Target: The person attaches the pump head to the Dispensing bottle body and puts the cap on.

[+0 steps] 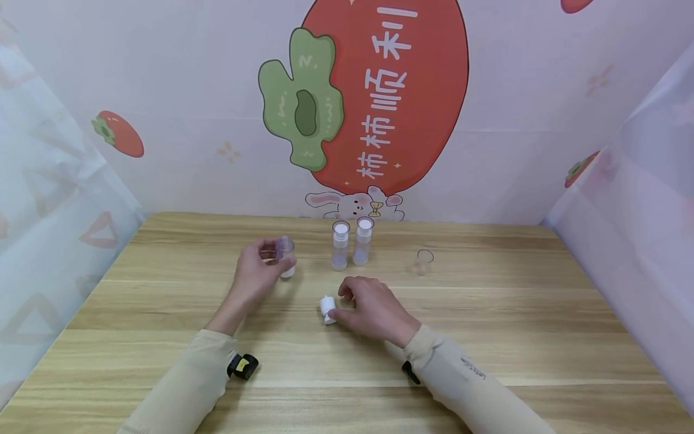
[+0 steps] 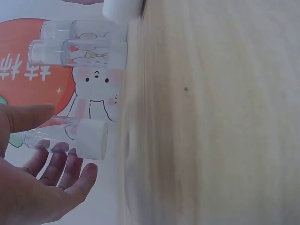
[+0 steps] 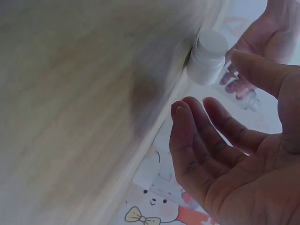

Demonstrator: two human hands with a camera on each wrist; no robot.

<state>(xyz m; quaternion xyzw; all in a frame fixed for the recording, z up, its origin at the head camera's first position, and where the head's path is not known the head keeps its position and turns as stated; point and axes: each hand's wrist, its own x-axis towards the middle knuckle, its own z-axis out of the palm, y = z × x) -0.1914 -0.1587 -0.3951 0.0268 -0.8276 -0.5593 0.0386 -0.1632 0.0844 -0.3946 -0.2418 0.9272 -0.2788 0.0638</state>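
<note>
My left hand (image 1: 253, 269) grips a small clear bottle (image 2: 56, 136) with a white base, thumb on one side and curled fingers on the other. In the head view the bottle stands near upright, its white end low over the table. On the tabletop lies a white pump head (image 1: 327, 305). My right hand (image 1: 374, 308) is beside it with the thumb tip right at its edge; in the right wrist view the other fingers (image 3: 225, 126) are loosely bent and apart from the pump head (image 3: 206, 63).
Two clear bottles with white pump tops, one (image 1: 340, 252) left of the other (image 1: 362, 248), stand upright at the back of the wooden table (image 1: 488, 337). To their right lies a transparent cap (image 1: 422, 265). A printed sheet (image 1: 206, 72) forms the back wall.
</note>
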